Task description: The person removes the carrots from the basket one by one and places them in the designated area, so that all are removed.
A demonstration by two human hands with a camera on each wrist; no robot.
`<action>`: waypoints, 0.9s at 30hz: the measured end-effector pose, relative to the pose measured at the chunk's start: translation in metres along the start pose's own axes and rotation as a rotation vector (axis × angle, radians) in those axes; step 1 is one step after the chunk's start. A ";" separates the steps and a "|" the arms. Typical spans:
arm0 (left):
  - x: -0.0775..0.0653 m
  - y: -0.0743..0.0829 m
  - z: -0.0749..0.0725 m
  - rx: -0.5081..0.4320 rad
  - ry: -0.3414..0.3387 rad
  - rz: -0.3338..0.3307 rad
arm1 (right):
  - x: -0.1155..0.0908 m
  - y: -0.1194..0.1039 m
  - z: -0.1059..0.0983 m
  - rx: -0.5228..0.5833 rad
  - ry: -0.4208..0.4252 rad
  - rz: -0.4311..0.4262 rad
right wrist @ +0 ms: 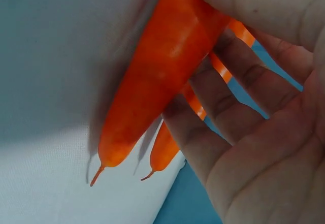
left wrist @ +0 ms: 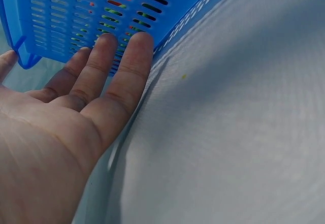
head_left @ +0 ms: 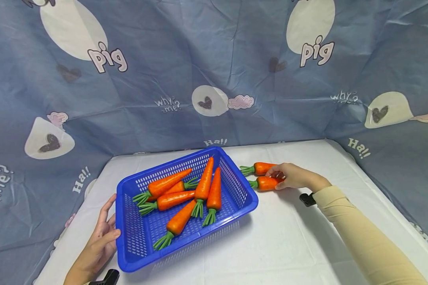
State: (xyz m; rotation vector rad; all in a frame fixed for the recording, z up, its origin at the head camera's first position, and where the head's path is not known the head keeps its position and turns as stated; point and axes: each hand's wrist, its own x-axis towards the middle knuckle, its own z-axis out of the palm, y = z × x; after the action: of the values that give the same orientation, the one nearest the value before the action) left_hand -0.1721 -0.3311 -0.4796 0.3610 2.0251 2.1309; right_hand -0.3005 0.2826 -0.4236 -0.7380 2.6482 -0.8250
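A blue plastic basket (head_left: 185, 237) with slotted sides stands on the white table, several orange carrots (head_left: 174, 200) with green stem tops lying in it. At its left end, my left hand (head_left: 101, 237) has its thumb tip at the rim; in the left wrist view the fingers (left wrist: 137, 56) reach, nearly straight, to the outer wall. Right of the basket, my right hand (head_left: 289, 177) grips the nearer of two carrots, this carrot (right wrist: 157, 76) lying between thumb and fingers. The farther carrot (head_left: 262, 168) lies beside it, partly hidden behind the fingers.
The white-covered table (head_left: 271, 245) extends in front of the basket and to the right. A blue printed cloth (head_left: 185, 59) hangs behind the table and along both sides. Dark straps with small devices (head_left: 308, 199) sit at the wrists.
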 end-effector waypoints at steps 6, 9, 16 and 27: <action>0.000 -0.001 0.000 0.005 0.009 -0.001 | 0.000 -0.002 0.001 -0.002 0.003 0.011; 0.000 -0.001 0.000 0.001 0.010 0.004 | 0.000 -0.003 0.001 -0.004 0.008 0.022; 0.000 -0.001 0.001 0.006 0.022 0.006 | 0.004 -0.001 0.003 0.004 0.014 0.001; -0.001 0.003 0.002 -0.005 0.007 0.000 | 0.000 -0.001 0.001 0.008 0.020 0.022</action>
State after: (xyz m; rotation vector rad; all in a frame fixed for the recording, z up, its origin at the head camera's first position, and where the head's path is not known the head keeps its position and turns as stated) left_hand -0.1709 -0.3297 -0.4768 0.3531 2.0240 2.1397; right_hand -0.2998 0.2813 -0.4234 -0.7015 2.6641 -0.8408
